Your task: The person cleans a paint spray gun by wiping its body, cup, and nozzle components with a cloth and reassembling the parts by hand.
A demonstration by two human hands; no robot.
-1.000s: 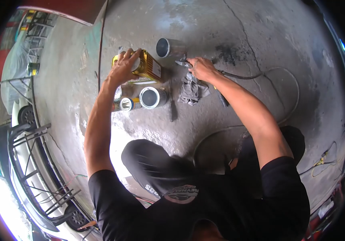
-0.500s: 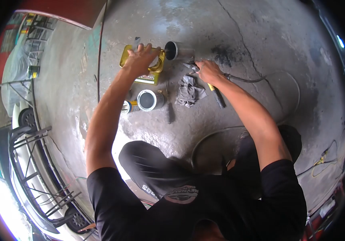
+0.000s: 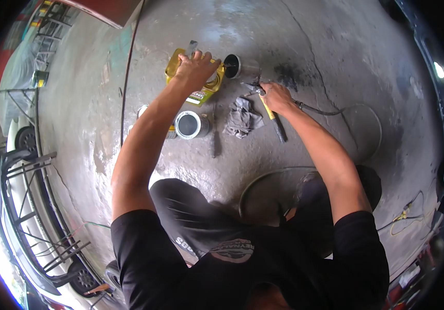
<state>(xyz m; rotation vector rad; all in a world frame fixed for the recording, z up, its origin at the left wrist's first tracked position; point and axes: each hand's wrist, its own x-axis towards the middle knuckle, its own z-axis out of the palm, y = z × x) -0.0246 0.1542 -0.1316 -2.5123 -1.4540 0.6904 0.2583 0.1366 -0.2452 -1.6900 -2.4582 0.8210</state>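
My left hand (image 3: pixel 198 71) is spread over the top of a yellow rectangular tin (image 3: pixel 200 97), fingers gripping its upper edge. The tin leans right, its corner beside the dark mouth of a metal cup (image 3: pixel 248 67), where a thin dark streak shows. My right hand (image 3: pixel 277 97) is closed round a spray gun (image 3: pixel 256 87) with a hose behind it; the metal cup sits just above the gun and tips toward the tin. Below the hands lie a crumpled grey rag (image 3: pixel 243 118) and a yellow-and-black stick-like tool (image 3: pixel 276 123).
An open paint can (image 3: pixel 191 125) with dark contents stands below the tin, a smaller can partly behind my left forearm. A dark flat stick (image 3: pixel 213 138) lies beside it. The air hose (image 3: pixel 380 129) loops across the concrete floor at right. Metal racks and a car (image 3: pixel 36 191) line the left.
My left hand and the yellow tin have shifted right, and the tin leans more. The metal cup and my right hand with the spray gun have also moved slightly right.
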